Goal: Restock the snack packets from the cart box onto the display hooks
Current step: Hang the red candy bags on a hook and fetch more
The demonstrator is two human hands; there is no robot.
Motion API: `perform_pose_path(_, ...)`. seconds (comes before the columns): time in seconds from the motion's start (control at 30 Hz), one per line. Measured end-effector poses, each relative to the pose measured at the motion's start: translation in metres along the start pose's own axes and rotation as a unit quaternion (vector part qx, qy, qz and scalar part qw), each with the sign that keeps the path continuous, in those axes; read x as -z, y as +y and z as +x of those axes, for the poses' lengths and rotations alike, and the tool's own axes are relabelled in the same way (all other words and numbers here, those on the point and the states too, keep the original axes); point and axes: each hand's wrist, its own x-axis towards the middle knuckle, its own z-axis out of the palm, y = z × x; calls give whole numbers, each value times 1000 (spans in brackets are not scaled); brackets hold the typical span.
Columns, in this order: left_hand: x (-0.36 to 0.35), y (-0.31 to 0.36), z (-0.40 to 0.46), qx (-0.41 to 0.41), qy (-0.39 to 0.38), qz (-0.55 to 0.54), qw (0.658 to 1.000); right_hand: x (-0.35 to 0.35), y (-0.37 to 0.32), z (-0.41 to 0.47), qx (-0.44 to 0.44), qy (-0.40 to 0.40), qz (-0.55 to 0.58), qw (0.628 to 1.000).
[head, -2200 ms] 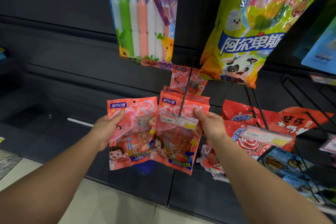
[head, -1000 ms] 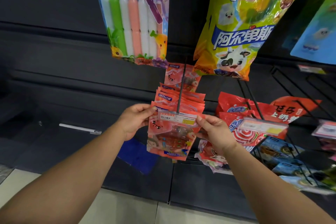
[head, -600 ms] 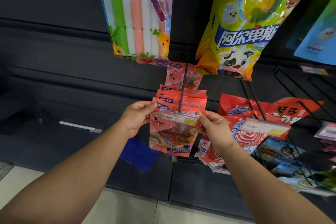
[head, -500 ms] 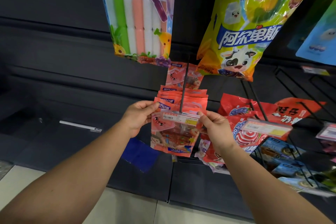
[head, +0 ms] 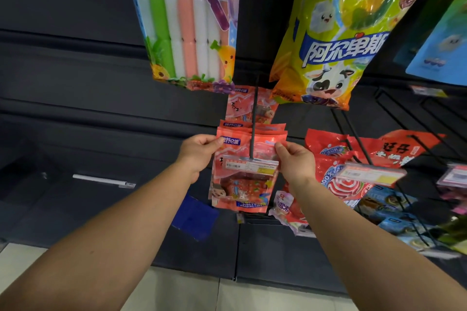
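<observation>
We've got the front pink snack packet pinched at both top corners, left hand on the upper-left edge by the blue logo patch, right hand w/ thumb and fingers nipping the upper-right corner. It sits at the front of a stack of same packets on the black display hook, w/ the hook's price tag lying across its face. Bottom print reads "BUBBLE ... DRAWING CAN..", rest cut off. Above us hangs a blue pack of coloured tubes and a yellow-green lollipop bag marked "100%" plus Chinese lettering. To the right, red lollipop packets, also "100%", crowd the next hook w/ its own tag. Dark slat wall behind.
</observation>
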Motion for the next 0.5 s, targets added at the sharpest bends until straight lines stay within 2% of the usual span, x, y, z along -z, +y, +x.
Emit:
perform_pose_path(0.1,-3,2,1,-10,6,17,1000,-5,-3,1,-12,22,9,1000)
perform_pose_path(0.23,3,-5,-3,-8,-31,37,999,-5,5,-10,17,37,-12,999)
perform_pose_path(0.37,5,-17,-15,6,-37,86,996,-1,25,-25,-15,16,-28,999)
perform_pose_path(0.5,-2,-28,-40,51,-11,159,986,15,43,-50,-18,-46,-77,996)
